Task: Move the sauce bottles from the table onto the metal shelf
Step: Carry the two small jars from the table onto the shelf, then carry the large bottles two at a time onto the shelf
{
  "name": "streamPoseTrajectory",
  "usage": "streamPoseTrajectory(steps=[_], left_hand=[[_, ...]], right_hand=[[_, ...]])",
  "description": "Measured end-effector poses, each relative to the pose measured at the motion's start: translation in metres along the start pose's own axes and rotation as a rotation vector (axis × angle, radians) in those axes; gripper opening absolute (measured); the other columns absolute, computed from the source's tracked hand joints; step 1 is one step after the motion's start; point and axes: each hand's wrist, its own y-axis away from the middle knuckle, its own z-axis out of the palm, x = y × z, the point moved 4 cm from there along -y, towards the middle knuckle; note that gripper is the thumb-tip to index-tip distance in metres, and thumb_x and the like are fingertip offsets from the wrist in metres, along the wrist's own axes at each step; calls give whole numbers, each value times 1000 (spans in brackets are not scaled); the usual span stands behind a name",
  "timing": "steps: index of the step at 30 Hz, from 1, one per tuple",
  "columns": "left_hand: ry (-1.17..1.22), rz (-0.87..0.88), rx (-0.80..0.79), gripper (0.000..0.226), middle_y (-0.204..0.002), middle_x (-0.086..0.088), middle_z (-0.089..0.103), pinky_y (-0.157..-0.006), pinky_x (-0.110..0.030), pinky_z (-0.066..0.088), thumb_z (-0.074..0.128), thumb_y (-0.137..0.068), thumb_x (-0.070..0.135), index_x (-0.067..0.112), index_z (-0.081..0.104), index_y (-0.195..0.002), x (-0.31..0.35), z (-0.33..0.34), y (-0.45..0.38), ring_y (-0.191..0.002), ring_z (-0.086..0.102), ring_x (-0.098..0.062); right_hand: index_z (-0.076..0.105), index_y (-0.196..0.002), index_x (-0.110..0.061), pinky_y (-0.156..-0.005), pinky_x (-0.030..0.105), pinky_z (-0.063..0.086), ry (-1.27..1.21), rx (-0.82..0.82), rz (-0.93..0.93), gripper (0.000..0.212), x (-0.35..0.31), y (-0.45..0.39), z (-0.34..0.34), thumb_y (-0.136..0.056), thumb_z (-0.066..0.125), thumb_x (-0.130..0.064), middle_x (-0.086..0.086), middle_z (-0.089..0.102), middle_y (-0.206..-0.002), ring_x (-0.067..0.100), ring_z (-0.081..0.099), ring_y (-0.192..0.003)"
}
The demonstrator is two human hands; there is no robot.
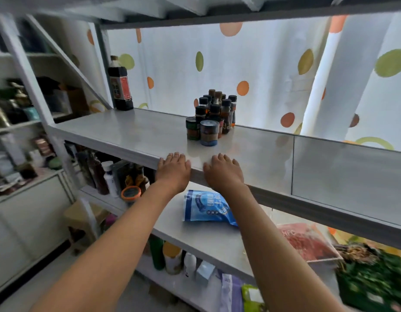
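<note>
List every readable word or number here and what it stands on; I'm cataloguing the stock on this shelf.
"NFC": on the red packet on the lower shelf.
Blue bag: white characters, upside down, not legible.
Tall dark bottle: red label, print blurred.
Cluster of small sauce bottles and cans: labels too small.

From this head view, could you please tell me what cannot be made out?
- Table: outside the head view.
- Rear bottles in the cluster: hidden by the front jars, so no count.
- Left shelving: blurred.
- Blue bag: partly covered by the right forearm.
- Left hand and right hand: palms hidden.
</note>
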Motion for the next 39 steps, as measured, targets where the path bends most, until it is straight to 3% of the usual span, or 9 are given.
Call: streamPoseTrajectory(steps=[4,7,13,18,22,30,34,39], left_hand=[[49,2,52,56,-163,-4,-1,-122,-43,7,20,-106,36,16,4,-155,17,8,45,-150,-3,-22],[-33,0,60,57,-163,-3,-9,-121,-41,3,16,-106,35,14,-6,-154,35,12,75,-150,-8,-18],[-151,-45,92,60,-162,-3,-14,-122,-41,2,17,-105,33,12,-13,-152,50,27,133,-149,-13,-18],[-119,-101,2,58,-160,-4,-22,-122,-43,-1,12,-105,31,12,-21,-148,49,46,196,-147,-19,-18],[-74,-214,-20,58,-161,-5,-18,-121,-43,-5,15,-105,28,10,-15,-152,29,47,252,-148,-17,-19],[-53,-554,13,63,-161,-7,-17,-121,-44,-3,25,-104,17,8,-15,-151,-67,34,447,-148,-17,-21],[2,-735,81,74,-160,-5,-20,-122,-45,1,34,-100,11,11,-23,-147,-103,27,577,-148,-19,-20],[-28,-996,145,70,-161,-5,-19,-120,-40,-10,32,-102,15,11,-19,-150,-128,27,750,-147,-20,-17]], right_hand=[[30,-150,-6,-119,46,21,122,112,-131,55,3,40,3,-103,28,-34,14,29,-158,29,25,-146],[26,-152,-9,-120,43,14,59,124,-211,53,12,60,1,-103,32,-28,11,26,-160,26,20,-149],[12,-156,-12,-122,36,-8,-150,66,-325,53,19,108,1,-107,18,-32,4,8,-164,16,-2,-151],[1,-156,-13,-120,32,-12,-212,-22,-453,55,2,162,20,-107,18,-33,2,-7,-164,13,-14,-149],[-1,-156,-14,-122,36,-10,-223,-68,-531,58,-25,207,36,-106,23,-32,2,-10,-163,10,-20,-145],[7,-156,-15,-117,25,-13,-350,-147,-781,54,-154,345,58,-107,21,-32,-1,0,-164,2,-16,-142],[12,-156,-11,-121,27,-8,-389,-198,-963,54,-226,444,70,-107,25,-27,3,6,-164,10,-6,-150],[18,-155,-9,-119,26,-8,-416,-260,-1195,52,-303,590,81,-106,27,-27,6,14,-163,14,2,-151]])
